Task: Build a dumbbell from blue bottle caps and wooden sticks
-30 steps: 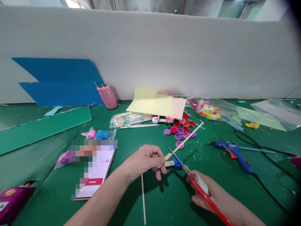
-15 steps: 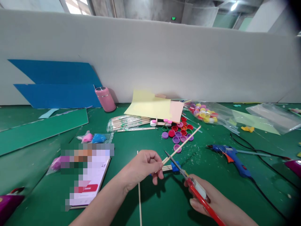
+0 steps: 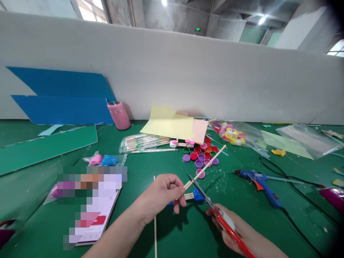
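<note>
Between its thumb and fingers my left hand (image 3: 168,193) pinches a thin wooden stick (image 3: 211,161), which slants up to the right. My right hand (image 3: 228,224) is closed around red-handled cutters (image 3: 228,226); their blades lie across the stick just beyond my left fingertips. Under the stick, partly behind my left hand, is a small bundle of sticks (image 3: 189,196) with blue clay (image 3: 198,195) at its right end. Another long stick (image 3: 155,234) lies upright in view below my left wrist, partly covered by it.
Coloured caps (image 3: 199,163) lie beyond the hands, near bagged sticks (image 3: 146,141) and yellow paper (image 3: 166,122). A blue glue gun (image 3: 264,184) with a black cord is at right. At left are a phone (image 3: 100,211), bagged clay (image 3: 109,160) and a pink bottle (image 3: 118,115).
The view has shifted slightly, so the table items sit a little further left and lower. Both hands keep their holds, and the cutter blades stay at the stick.
</note>
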A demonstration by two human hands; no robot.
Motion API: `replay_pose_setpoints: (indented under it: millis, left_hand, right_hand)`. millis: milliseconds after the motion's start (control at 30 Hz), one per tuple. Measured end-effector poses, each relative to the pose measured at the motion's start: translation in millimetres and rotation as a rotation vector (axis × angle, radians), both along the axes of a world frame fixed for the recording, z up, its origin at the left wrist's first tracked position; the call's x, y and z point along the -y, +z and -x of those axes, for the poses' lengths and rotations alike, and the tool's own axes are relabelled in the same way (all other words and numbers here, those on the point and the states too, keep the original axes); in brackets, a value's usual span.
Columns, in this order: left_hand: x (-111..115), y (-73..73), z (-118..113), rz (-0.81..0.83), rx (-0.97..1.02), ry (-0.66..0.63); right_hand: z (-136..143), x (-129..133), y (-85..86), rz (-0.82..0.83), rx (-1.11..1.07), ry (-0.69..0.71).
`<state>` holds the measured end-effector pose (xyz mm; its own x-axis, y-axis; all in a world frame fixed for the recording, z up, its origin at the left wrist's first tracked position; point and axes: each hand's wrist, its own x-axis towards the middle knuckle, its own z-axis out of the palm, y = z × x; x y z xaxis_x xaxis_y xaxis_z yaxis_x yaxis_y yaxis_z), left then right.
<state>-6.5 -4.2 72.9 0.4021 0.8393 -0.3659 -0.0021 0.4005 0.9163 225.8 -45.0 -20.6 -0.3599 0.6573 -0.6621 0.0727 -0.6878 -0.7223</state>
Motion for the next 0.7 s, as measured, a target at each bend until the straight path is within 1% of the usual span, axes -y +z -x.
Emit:
replay_pose_setpoints:
  millis: [167,367,567,700]
  left_hand:
    - [-0.8,0.7,0.6,-0.006,0.0,0.007]
    - [-1.2,-0.6,0.7,0.001,0.004,0.003]
    - [-0.6,0.4,0.7,-0.003,0.012,0.001]
    - [-0.3,-0.1,0.2,-0.005,0.01,-0.003]
  right_hand:
    - [-2.9,0.0,-3.3,0.026,-0.063,0.052]
    - [-7.3,2.6,-1.1,0.025,-0.086,-0.009]
    - [-3.0,2.3,3.4,-0.012,-0.006,-0.03]
    - [0.1,1.0,2.6,-0.054,0.049,-0.008]
